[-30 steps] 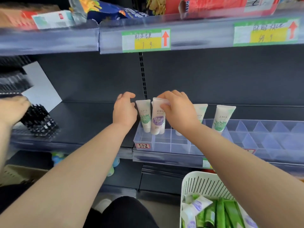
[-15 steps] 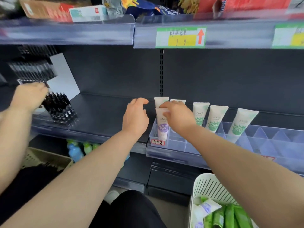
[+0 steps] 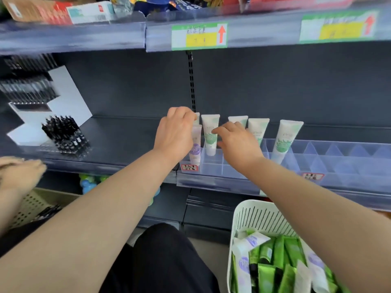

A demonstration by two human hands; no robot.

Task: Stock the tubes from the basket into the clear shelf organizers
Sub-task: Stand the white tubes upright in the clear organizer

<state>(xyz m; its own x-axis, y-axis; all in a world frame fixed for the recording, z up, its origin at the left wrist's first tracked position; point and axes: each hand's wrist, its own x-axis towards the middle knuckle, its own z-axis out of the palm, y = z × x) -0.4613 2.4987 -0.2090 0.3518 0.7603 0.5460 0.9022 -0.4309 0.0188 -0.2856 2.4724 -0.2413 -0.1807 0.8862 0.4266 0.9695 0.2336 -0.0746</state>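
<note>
Down at the lower right, nearest the camera, a white slatted plastic basket (image 3: pixel 249 216) holds a loose heap of green and white squeeze tubes (image 3: pixel 273 256). Beyond it, both bare arms reach up to a clear plastic compartment organizer (image 3: pixel 213 166) at the front edge of a dark shelf (image 3: pixel 127 136). The left hand (image 3: pixel 175 132) has its fingers curled over the upper end of a white tube with a purple label (image 3: pixel 195 148), which stands cap-down in the front-left compartment; I cannot tell whether the fingers pinch it. The right hand (image 3: pixel 237 142) holds nothing, its fingers loosely spread, the forefinger at the front of a white tube with a green label (image 3: pixel 210 138) standing one compartment back. Three more green-labelled tubes (image 3: pixel 285 138) stand to the right along the rear row. Farther left on the shelf sits a black pen display (image 3: pixel 63 134). Above, the upper shelf edge carries a green and yellow price label (image 3: pixel 198 35).
</note>
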